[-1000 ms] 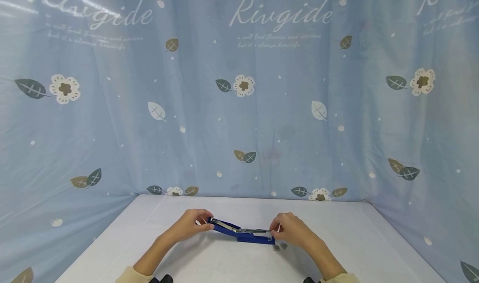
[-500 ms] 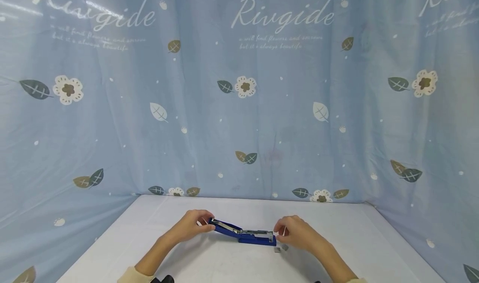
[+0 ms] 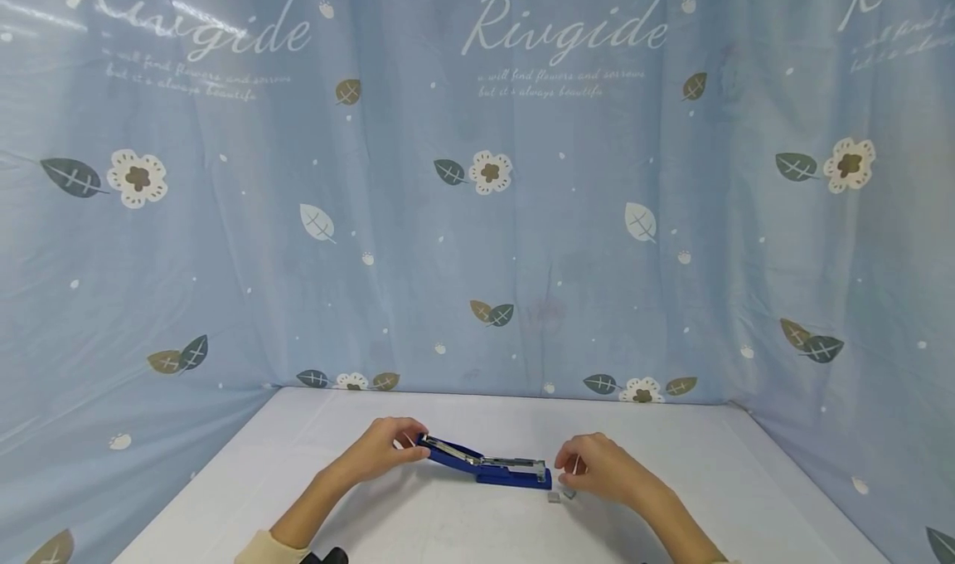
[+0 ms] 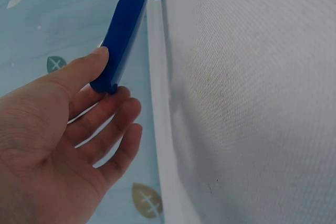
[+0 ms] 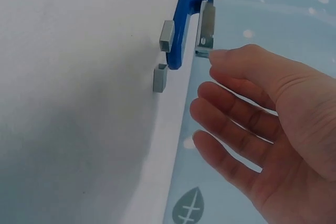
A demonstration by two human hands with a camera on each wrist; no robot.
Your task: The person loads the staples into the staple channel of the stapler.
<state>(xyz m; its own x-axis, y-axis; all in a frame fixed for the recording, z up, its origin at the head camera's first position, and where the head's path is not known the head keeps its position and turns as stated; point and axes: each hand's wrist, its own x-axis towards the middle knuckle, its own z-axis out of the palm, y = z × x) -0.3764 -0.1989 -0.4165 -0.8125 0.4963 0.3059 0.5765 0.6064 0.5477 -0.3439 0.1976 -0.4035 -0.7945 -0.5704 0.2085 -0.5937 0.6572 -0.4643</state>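
A blue stapler lies opened out on the white table, its base flat and its top cover swung far back to the left. My left hand pinches the free end of that cover between thumb and fingers, raised off the table. Inside the stapler shows a metal staple channel above the base. Just right of the channel's end, my right hand hovers with loosely bent fingers and nothing in them. Two small grey staple blocks lie beside the base, below the right hand.
The white tabletop spreads around the stapler. A blue curtain with leaf and flower prints encloses the back and both sides of the table.
My right hand has drawn away from the end of the staple channel, to the right. My left hand keeps its grip on the cover, almost unmoved.
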